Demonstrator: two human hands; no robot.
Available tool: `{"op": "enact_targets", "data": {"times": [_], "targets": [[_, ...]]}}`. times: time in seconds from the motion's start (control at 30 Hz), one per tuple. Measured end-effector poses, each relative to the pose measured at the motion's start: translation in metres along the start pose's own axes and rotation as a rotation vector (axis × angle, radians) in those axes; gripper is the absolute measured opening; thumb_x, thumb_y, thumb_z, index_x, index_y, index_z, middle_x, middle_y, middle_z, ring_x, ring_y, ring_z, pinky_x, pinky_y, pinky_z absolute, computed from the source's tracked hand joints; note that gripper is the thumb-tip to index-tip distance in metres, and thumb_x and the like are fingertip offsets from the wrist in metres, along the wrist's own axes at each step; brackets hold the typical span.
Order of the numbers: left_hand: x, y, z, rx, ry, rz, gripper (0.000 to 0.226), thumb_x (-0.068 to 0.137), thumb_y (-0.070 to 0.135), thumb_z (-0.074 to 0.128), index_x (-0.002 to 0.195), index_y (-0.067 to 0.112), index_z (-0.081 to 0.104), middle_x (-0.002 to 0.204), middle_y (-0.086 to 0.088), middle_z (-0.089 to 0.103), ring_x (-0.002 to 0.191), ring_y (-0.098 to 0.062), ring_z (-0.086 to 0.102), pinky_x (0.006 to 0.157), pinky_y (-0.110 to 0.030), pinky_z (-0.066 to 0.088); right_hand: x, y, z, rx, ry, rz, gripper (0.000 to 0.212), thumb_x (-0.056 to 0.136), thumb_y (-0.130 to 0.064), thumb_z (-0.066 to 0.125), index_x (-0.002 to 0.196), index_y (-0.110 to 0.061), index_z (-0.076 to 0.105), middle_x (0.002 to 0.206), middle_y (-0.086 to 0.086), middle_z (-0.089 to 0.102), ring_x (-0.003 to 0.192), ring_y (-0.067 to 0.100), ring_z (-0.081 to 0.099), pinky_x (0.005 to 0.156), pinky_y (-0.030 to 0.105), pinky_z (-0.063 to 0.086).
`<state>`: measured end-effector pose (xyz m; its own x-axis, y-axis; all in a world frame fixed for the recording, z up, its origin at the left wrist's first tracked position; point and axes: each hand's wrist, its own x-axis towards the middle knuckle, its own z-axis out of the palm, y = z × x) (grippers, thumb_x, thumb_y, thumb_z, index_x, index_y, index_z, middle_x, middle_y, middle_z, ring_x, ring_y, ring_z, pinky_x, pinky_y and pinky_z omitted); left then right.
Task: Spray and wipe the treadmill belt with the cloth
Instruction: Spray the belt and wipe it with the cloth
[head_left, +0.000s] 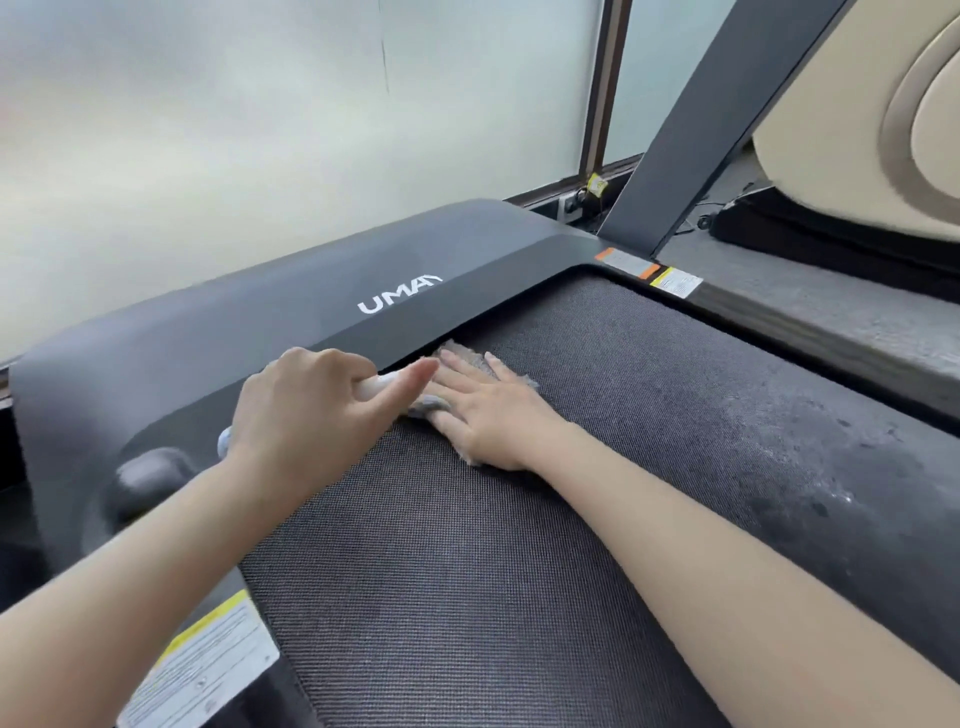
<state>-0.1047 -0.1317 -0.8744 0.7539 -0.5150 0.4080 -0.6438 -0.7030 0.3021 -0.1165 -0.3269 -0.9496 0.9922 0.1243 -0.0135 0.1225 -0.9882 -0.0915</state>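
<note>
Under the right hand (491, 410), whose fingers lie flat and spread, unclenched, a grey cloth (467, 364) is pressed onto the belt (467, 545); its fringe shows past the fingertips at 12 o'clock and again beneath the palm's heel. Just at 9 o'clock from that hand, the left hand (306, 415) is curled around a pale bottle (374, 387), forefinger stretched along it toward the cloth, the other fingers wrapped tight. A bluish end of the bottle pokes out behind the wrist; most of it is hidden, so its shape is unclear. Both hands sit at the belt's far edge, touching or nearly touching the dark hood (311, 322) marked UMAY. At 3 o'clock on the belt lies a mottled patch (795, 467) of pale specks and darker blots. Beyond, at 1 o'clock, an upright (691, 135) rises from the frame beside warning stickers (649, 275). Another sticker (202, 670) lies at 7 o'clock.
</note>
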Motion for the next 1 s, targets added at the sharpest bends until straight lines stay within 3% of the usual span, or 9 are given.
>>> {"op": "enact_targets", "data": {"times": [0.2, 0.4, 0.6, 0.73, 1.0], "targets": [[0.003, 0.003, 0.01, -0.02, -0.037, -0.044, 0.073, 0.074, 0.084, 0.028, 0.044, 0.018, 0.022, 0.038, 0.007, 0.022, 0.038, -0.013, 0.026, 0.048, -0.027, 0.025, 0.012, 0.109, -0.021, 0.047, -0.007, 0.323, 0.053, 0.101, -0.043, 0.017, 0.152, -0.035, 0.005, 0.159, -0.014, -0.004, 0.146, 0.007, -0.008, 0.119, 0.043, -0.006], [0.008, 0.005, 0.021, 0.011, -0.085, -0.058, 0.074, 0.072, 0.086, 0.025, 0.044, 0.018, 0.024, 0.038, 0.007, 0.024, 0.037, -0.011, 0.026, 0.047, -0.027, 0.025, 0.003, 0.189, -0.022, 0.052, 0.013, 0.534, 0.052, 0.102, -0.042, 0.017, 0.152, -0.033, 0.005, 0.16, -0.01, -0.004, 0.147, 0.009, -0.007, 0.119, 0.043, -0.004], [0.004, 0.008, 0.021, -0.003, -0.105, -0.05, 0.076, 0.073, 0.087, 0.027, 0.046, 0.015, 0.026, 0.039, 0.007, 0.025, 0.037, -0.012, 0.025, 0.047, -0.026, 0.028, -0.019, 0.202, -0.02, 0.075, 0.02, 0.616, 0.051, 0.102, -0.041, 0.018, 0.152, -0.033, 0.009, 0.16, -0.01, -0.001, 0.147, 0.012, -0.004, 0.119, 0.043, -0.003], [-0.003, 0.018, 0.02, -0.007, -0.125, -0.044, 0.075, 0.071, 0.087, 0.026, 0.045, 0.017, 0.023, 0.039, 0.007, 0.025, 0.037, -0.012, 0.024, 0.047, -0.026, 0.023, -0.032, 0.152, -0.018, 0.133, 0.03, 0.484, 0.05, 0.102, -0.041, 0.022, 0.151, -0.035, 0.013, 0.16, -0.011, 0.002, 0.147, 0.011, -0.003, 0.117, 0.042, -0.002], [-0.009, 0.039, 0.014, -0.023, -0.11, -0.013, 0.08, 0.069, 0.089, 0.024, 0.045, 0.013, 0.027, 0.037, 0.001, 0.031, 0.039, -0.017, 0.033, 0.047, -0.028, 0.025, -0.117, -0.025, 0.005, 0.128, 0.022, -0.182, 0.052, 0.101, -0.046, 0.024, 0.15, -0.037, 0.011, 0.159, -0.013, 0.002, 0.146, 0.009, -0.01, 0.116, 0.038, -0.012]]}}
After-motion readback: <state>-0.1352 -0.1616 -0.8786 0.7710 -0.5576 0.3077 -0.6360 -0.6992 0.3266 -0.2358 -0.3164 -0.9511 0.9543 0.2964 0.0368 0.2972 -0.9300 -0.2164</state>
